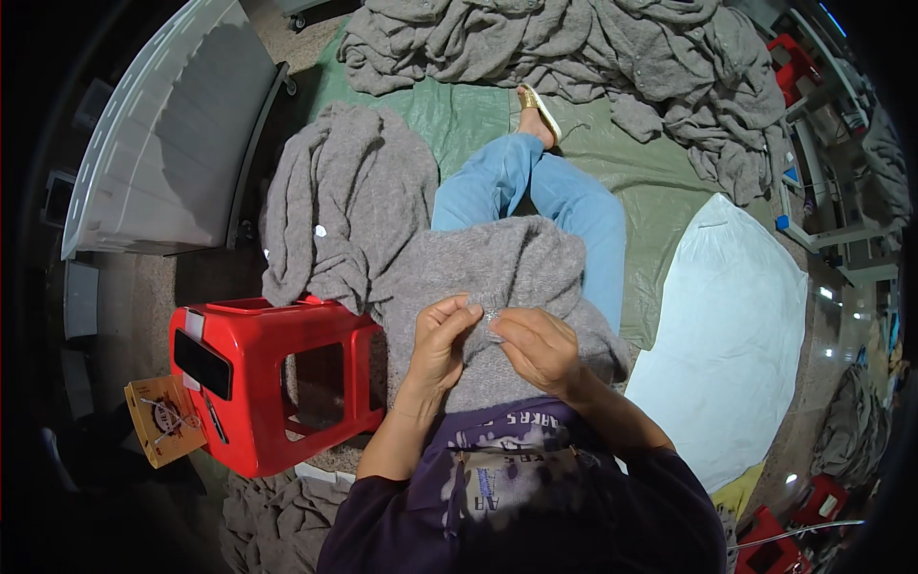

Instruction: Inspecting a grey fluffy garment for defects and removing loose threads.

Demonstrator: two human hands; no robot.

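A grey knit garment lies spread over my lap and thighs. My left hand is closed on it, thumb and forefinger pinched at the fabric. Close beside it on the right, my right hand also pinches the knit with its fingertips. Between the two sets of fingertips a small pale, shiny spot shows on the knit; it is too small to make out. More grey knit fabric is heaped to the left of my knees, touching the garment on my lap.
A red plastic stool at my left carries a black phone and a pen. Behind it stands a large white bin on wheels. Grey knits pile up on a green sheet; a white sack lies right.
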